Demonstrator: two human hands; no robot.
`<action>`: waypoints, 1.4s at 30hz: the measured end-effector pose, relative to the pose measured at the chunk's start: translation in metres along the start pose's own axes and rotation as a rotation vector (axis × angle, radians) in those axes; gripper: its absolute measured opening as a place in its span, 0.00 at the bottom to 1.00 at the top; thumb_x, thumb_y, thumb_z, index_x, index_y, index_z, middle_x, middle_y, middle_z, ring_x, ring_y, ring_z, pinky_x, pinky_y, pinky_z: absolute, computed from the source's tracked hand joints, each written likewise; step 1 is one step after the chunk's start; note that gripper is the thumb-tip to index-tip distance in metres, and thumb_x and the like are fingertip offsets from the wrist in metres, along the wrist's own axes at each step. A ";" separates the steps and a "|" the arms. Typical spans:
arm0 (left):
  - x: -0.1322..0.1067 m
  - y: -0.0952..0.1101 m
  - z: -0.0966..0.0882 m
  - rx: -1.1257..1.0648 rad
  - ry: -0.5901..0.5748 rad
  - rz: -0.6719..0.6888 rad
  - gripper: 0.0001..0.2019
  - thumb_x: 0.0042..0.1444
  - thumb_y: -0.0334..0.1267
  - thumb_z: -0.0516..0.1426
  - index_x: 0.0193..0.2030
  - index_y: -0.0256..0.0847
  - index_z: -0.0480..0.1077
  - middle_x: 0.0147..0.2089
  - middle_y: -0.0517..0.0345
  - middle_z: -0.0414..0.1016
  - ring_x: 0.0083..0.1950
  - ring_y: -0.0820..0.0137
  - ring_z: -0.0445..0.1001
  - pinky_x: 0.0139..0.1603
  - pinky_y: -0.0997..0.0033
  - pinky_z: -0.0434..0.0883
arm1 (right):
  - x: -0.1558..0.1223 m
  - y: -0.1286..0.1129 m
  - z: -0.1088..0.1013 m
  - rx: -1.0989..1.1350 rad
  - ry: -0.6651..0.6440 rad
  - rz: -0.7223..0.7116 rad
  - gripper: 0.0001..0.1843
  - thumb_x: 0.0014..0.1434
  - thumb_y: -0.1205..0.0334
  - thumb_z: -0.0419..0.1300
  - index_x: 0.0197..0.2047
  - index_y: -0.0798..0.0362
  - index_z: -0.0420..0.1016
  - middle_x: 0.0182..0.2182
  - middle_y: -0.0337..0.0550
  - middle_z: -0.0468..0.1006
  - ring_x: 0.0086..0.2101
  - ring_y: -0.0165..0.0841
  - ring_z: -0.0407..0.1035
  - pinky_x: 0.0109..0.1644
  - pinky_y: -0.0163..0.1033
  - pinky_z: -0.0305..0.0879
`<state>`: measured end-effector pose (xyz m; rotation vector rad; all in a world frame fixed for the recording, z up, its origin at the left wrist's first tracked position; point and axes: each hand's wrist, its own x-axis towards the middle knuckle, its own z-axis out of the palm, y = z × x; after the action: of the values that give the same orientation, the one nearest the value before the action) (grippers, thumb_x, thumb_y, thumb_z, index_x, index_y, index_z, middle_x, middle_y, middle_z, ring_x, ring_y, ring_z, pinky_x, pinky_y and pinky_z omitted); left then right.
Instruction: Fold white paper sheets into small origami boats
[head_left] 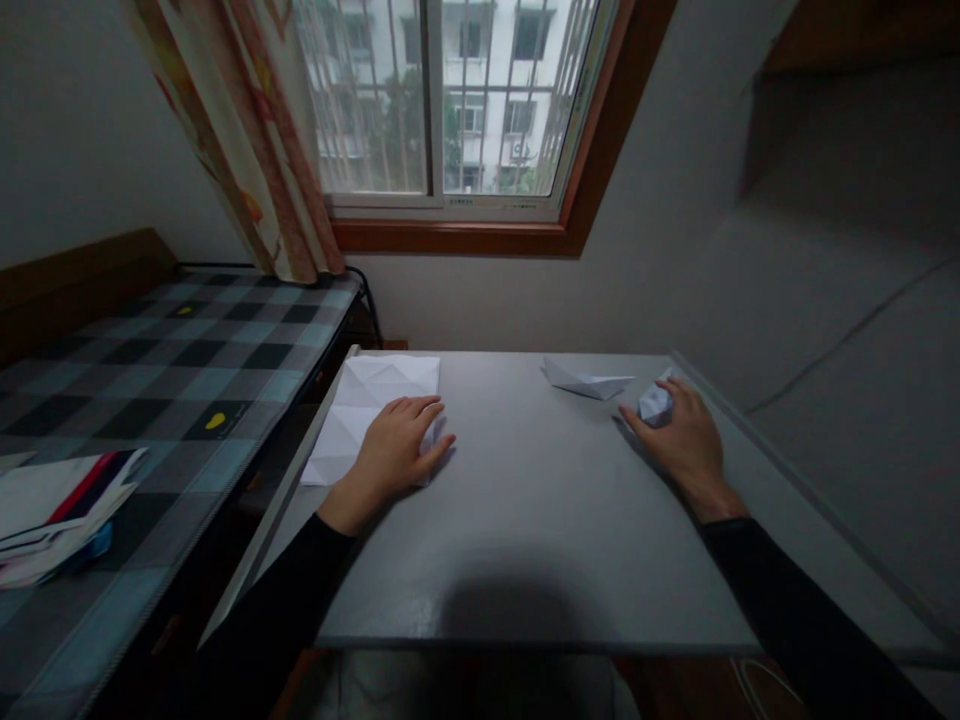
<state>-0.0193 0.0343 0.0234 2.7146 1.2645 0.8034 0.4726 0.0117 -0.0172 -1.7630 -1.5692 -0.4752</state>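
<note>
A white sheet of paper (pixel 349 415) marked with many fold creases lies at the left end of the table. My left hand (pixel 397 440) rests over its right side, fingers stretched out and thumb apart, covering part of the sheet. At the table's far right, my right hand (pixel 686 430) has thumb and fingers around a small faceted paper ball (pixel 655 406). Just left of that ball sits a folded paper boat (pixel 589 382), long and low, touched by neither hand.
The white table (pixel 525 500) meets the wall at the back and has a raised edge on the right. Left of it stands a bed with a checked cover (pixel 247 355), bearing a pile of papers or bags (pixel 64 510). A curtain (pixel 262 150) hangs by the barred window (pixel 442 100).
</note>
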 end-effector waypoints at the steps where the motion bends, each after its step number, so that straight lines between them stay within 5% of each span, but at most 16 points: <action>1: 0.006 0.004 0.007 -0.004 0.009 0.006 0.22 0.71 0.48 0.63 0.66 0.40 0.77 0.69 0.40 0.80 0.68 0.45 0.78 0.72 0.39 0.72 | -0.001 0.003 0.004 -0.004 -0.039 0.031 0.35 0.62 0.37 0.66 0.61 0.57 0.78 0.63 0.69 0.79 0.62 0.62 0.72 0.68 0.67 0.68; 5: 0.013 0.009 0.030 -0.032 0.017 0.049 0.17 0.71 0.46 0.63 0.61 0.41 0.79 0.64 0.41 0.83 0.63 0.47 0.81 0.67 0.41 0.74 | -0.003 0.014 0.013 -0.034 -0.115 -0.002 0.21 0.63 0.48 0.62 0.50 0.53 0.84 0.61 0.62 0.81 0.59 0.59 0.73 0.67 0.65 0.70; 11: 0.003 0.004 0.039 -0.050 0.073 0.028 0.11 0.72 0.44 0.62 0.55 0.42 0.79 0.58 0.46 0.85 0.58 0.50 0.83 0.61 0.46 0.77 | 0.000 0.010 0.002 0.005 -0.048 -0.090 0.16 0.60 0.66 0.59 0.48 0.53 0.84 0.56 0.61 0.81 0.55 0.56 0.75 0.64 0.66 0.73; 16: 0.005 0.007 0.037 -0.109 0.157 -0.060 0.11 0.71 0.43 0.62 0.55 0.42 0.78 0.57 0.47 0.86 0.57 0.50 0.84 0.60 0.46 0.78 | -0.006 -0.062 -0.006 0.369 0.008 -0.219 0.08 0.69 0.64 0.63 0.48 0.46 0.82 0.59 0.53 0.82 0.56 0.50 0.78 0.65 0.62 0.74; 21: 0.004 0.003 0.039 -0.229 0.123 -0.125 0.15 0.71 0.46 0.64 0.59 0.43 0.77 0.53 0.48 0.87 0.54 0.52 0.85 0.59 0.48 0.77 | -0.024 -0.150 0.009 0.770 -0.249 -0.361 0.11 0.72 0.69 0.63 0.52 0.44 0.82 0.61 0.50 0.81 0.59 0.46 0.78 0.66 0.57 0.75; 26: 0.000 0.001 0.038 -0.401 0.045 -0.097 0.26 0.70 0.51 0.66 0.70 0.47 0.71 0.56 0.49 0.87 0.57 0.54 0.85 0.62 0.50 0.76 | -0.029 -0.195 0.020 0.982 -0.394 -0.416 0.14 0.73 0.67 0.64 0.58 0.44 0.79 0.62 0.50 0.80 0.63 0.45 0.76 0.70 0.57 0.73; 32: 0.002 0.000 0.038 -0.600 0.000 -0.220 0.33 0.72 0.52 0.63 0.78 0.47 0.61 0.60 0.46 0.85 0.56 0.56 0.85 0.61 0.54 0.77 | -0.031 -0.206 0.019 1.060 -0.514 -0.327 0.21 0.72 0.61 0.68 0.66 0.41 0.74 0.67 0.53 0.75 0.68 0.47 0.71 0.70 0.59 0.76; 36: 0.003 -0.002 0.045 -0.749 0.035 -0.338 0.34 0.74 0.53 0.61 0.80 0.45 0.57 0.59 0.45 0.85 0.54 0.59 0.85 0.55 0.59 0.77 | -0.031 -0.202 0.014 1.112 -0.573 -0.304 0.27 0.73 0.60 0.68 0.72 0.41 0.72 0.74 0.54 0.70 0.74 0.49 0.65 0.76 0.62 0.69; 39: 0.004 -0.002 0.049 -0.849 0.089 -0.384 0.29 0.72 0.53 0.63 0.73 0.44 0.64 0.53 0.50 0.85 0.50 0.62 0.84 0.50 0.64 0.77 | -0.032 -0.201 0.010 1.135 -0.635 -0.295 0.31 0.73 0.60 0.69 0.75 0.39 0.69 0.77 0.52 0.66 0.77 0.50 0.61 0.77 0.63 0.67; 42: 0.005 -0.001 0.048 -0.879 0.114 -0.422 0.15 0.71 0.52 0.64 0.54 0.43 0.76 0.45 0.54 0.84 0.44 0.65 0.81 0.45 0.67 0.75 | -0.034 -0.199 0.012 1.151 -0.645 -0.247 0.34 0.73 0.60 0.69 0.77 0.35 0.67 0.79 0.49 0.63 0.77 0.50 0.60 0.77 0.63 0.68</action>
<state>0.0056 0.0472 -0.0159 1.6725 1.0759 1.1145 0.2719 -0.0030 0.0048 -0.8170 -1.8858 0.8516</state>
